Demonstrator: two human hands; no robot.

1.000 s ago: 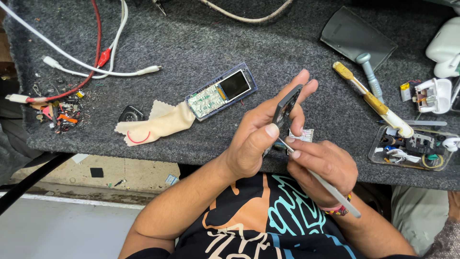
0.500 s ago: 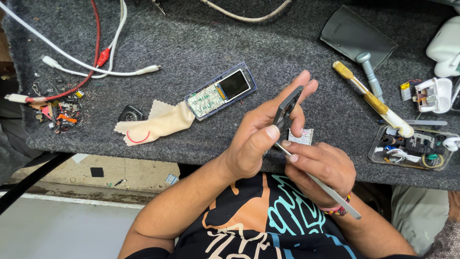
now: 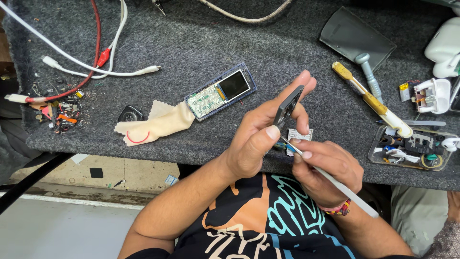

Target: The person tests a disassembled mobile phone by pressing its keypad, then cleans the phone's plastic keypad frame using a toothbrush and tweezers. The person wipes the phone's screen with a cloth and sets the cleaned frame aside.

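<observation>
My left hand [image 3: 261,136] holds a small dark phone housing part [image 3: 286,106] upright between thumb and fingers, at the near edge of the grey felt bench [image 3: 201,43]. My right hand [image 3: 326,165] grips a thin white tool [image 3: 335,184] like a pen, its tip touching the lower end of the part. A small white component [image 3: 300,135] lies on the felt just behind my right fingers. An opened small phone [image 3: 221,90], circuit board and screen exposed, lies to the left beside a beige cloth [image 3: 155,125].
White and red cables [image 3: 96,57] cross the far left, with a pile of small scraps [image 3: 57,115] near the edge. A yellow-handled brush [image 3: 371,100], a dark cover [image 3: 357,37], white chargers [image 3: 431,94] and a clear tray of parts [image 3: 412,148] lie at the right.
My right hand has shifted slightly, bringing the tool tip closer under my left thumb. The left hand and the part stay almost still.
</observation>
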